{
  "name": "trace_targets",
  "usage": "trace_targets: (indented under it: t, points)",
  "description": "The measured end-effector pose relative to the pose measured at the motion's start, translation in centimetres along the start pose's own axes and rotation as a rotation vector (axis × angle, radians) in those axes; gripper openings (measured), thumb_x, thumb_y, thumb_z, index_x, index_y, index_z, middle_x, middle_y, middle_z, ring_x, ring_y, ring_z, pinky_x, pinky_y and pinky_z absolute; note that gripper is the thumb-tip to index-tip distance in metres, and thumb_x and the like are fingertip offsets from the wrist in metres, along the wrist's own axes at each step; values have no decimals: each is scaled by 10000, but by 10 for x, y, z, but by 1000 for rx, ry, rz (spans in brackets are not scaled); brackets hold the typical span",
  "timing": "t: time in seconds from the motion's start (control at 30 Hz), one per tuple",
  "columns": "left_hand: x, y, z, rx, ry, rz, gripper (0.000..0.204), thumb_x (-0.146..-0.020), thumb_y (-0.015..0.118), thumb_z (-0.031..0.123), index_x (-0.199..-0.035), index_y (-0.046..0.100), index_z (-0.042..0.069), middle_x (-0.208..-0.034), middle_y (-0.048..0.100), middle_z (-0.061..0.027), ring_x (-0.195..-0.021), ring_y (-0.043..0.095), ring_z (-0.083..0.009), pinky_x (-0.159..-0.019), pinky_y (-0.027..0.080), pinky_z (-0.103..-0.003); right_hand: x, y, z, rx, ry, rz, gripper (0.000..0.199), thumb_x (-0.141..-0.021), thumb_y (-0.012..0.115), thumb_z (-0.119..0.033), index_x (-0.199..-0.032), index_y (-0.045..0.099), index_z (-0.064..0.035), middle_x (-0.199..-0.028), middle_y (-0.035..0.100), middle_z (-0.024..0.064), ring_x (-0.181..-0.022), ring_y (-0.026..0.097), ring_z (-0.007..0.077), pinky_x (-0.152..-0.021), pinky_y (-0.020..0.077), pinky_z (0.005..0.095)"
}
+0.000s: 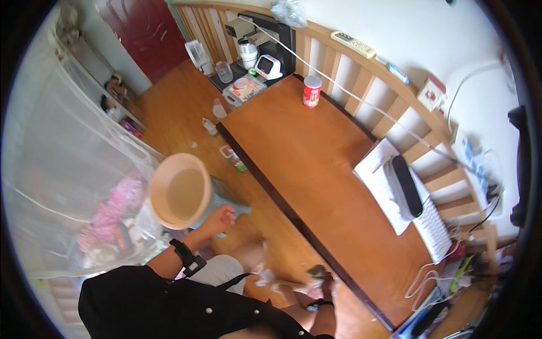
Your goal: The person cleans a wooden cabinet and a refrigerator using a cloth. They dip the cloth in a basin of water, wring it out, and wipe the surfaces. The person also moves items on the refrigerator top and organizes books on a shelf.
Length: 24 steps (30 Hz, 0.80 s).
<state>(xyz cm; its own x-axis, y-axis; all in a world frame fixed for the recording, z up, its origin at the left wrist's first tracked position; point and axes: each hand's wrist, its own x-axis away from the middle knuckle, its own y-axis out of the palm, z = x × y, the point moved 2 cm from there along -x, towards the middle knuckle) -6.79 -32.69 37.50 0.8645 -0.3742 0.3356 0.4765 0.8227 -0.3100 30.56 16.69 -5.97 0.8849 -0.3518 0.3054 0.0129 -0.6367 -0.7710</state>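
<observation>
From my remote post, I see the left hand (221, 218) half-curled, seemingly empty, beside a peach bucket (160, 189) already holding water but not yet lifted off its blue stool (232, 204); the blurred right hand's (324, 283) grip I cannot tell.

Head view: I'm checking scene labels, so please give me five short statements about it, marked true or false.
1. The left hand is beside the tub. True.
2. The can lies on its side. False: the can stands upright on the table.
3. The remote rests on the table. False: the remote is on the wooden rail.
4. The case is on the floor. False: the case is up on the table, atop something white.
5. The door is dark red. True.
</observation>
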Motion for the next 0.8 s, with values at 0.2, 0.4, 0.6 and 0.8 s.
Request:
trace_targets:
  t: [0.2, 0.4, 0.6, 0.8]
  points:
    - [118, -55, -43, -91, -167, -39, 352, -903, 506, -74, -1239, 493, 30, -1049, 626, -123, -910, 692, -214, -794, 569, -336, 83, -145, -25, -186, 489, 96, 292, -1044, 444, -239, -1112, 653, -47, -1063, 678, 137, -1030, 631, 274, -945, 484, 424]
    - [87, -55, -29, -115, -112, -225, 370, -927, 531, -48, -1282, 463, 28, -1065, 627, -125, -915, 697, -214, -809, 557, -342, 191, -202, -16, -549, 722, 331, 327, -1024, 489, -275, -1104, 677, -20, -1042, 694, 111, -993, 654, 251, -910, 513, 406]
    - [59, -16, 87, -44, 10, -183, 442, -949, 618, 46, -1346, 423, 34, -1136, 623, -138, -926, 721, -232, -808, 557, -349, 312, -278, -109, -1141, 652, 285, 360, -1003, 527, -284, -1126, 680, 18, -1050, 704, 107, -996, 671, 248, -909, 529, 395]
    - [98, -68, 105, 185, -26, 64, 546, -927, 627, 40, -1414, 378, 35, -1123, 614, -136, -921, 717, -225, -803, 557, -343, 227, -463, -495, -1379, 345, -126, 533, -873, 553, -18, -1398, 473, 24, -1330, 587, 158, -1243, 566, 304, -1078, 442, 446]
